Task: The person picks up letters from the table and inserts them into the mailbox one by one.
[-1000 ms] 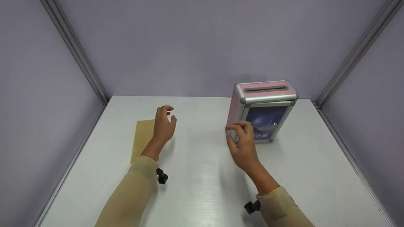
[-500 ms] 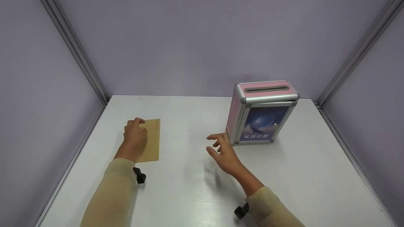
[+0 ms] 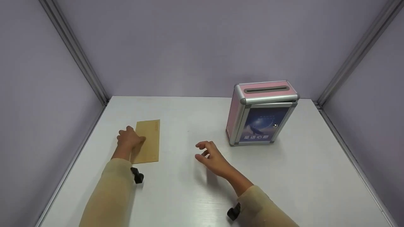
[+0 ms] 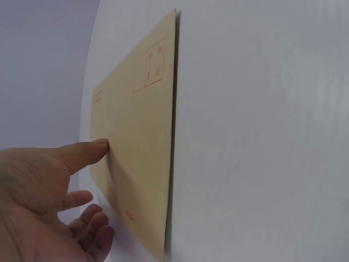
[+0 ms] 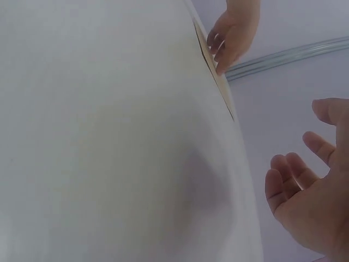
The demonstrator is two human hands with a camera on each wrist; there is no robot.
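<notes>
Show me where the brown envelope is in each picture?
Head: the envelope lies flat at left of the table, under the left hand.
Left wrist: it fills the middle, the thumb on its edge.
Right wrist: only a thin edge shows, top middle, by the left hand.
Shared landmark: the left hand touching the envelope.

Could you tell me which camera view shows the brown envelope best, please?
The left wrist view: the envelope fills it, red print visible. The head view shows it whole but small, partly under the left hand. The right wrist view catches only its edge.
</notes>
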